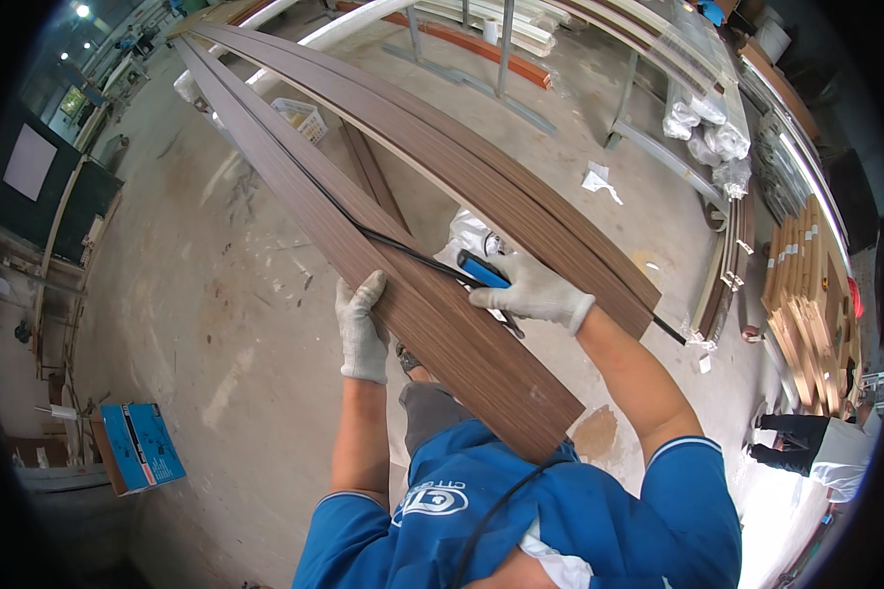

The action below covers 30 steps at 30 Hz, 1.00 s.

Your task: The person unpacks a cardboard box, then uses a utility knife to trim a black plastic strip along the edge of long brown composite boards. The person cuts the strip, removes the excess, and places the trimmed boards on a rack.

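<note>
A long dark brown wood-grain board (462, 358) slants from far left to just in front of my waist. My gloved left hand (362, 334) grips its left edge, thumb on top. Along the board's groove runs a thin black strip (364, 233), which passes under my right hand. In that gloved right hand (535, 292) is a blue-and-black hand tool (481, 270), perhaps a utility knife, held over the board's right edge; its working end cannot be made out. To the right lies a second brown board (530, 201), with a gap between the two.
Behind the boards stands a white plastic basket (303, 120). Metal rack legs (506, 49) and plastic-wrapped profiles (707, 118) are at the far right. Stacked wooden pieces (800, 304) stand near a person (820, 452) on the right. A blue box (143, 447) sits on the left floor.
</note>
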Tool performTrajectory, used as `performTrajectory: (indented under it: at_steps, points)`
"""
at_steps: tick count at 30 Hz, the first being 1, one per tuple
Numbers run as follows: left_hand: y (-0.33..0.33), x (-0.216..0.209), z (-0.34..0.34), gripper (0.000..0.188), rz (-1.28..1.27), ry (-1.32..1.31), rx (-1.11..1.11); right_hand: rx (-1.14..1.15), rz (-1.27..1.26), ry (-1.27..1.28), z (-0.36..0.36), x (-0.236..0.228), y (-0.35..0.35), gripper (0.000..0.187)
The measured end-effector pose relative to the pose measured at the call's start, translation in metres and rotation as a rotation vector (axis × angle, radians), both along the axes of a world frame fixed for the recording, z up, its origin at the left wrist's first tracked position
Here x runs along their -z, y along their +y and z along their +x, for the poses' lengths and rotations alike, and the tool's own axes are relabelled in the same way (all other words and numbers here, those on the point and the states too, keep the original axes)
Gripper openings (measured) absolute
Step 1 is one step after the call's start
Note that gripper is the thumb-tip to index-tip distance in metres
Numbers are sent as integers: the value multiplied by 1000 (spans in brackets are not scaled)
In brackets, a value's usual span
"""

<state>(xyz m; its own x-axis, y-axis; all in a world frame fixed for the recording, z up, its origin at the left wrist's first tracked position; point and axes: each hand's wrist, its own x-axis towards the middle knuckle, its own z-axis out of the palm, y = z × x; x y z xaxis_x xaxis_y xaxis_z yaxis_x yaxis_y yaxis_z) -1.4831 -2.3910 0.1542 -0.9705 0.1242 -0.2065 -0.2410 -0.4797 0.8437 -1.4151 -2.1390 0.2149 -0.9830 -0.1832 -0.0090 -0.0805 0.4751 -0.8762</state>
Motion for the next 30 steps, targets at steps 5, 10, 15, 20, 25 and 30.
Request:
performTrajectory:
  at_steps: [5,10,15,20,25,30]
  points:
    - [-3,0,1,53,-73,15,-13,95,-183,-550,70,-15,31,35]
    - [9,-49,28,54,-1169,730,-453,212,316,-147,157,-17,40,28]
    - [91,-96,86,27,-1068,1425,656,412,867,456,184,-17,39,27]
    - [139,-109,113,21,-1070,1206,1202,426,607,640,199,-24,32,32]
    - [132,-104,135,12,-1152,1251,1180,429,-500,-401,222,-12,61,41]
    - [121,-95,146,15,-1057,1493,1028,348,-599,-583,237,13,71,42]
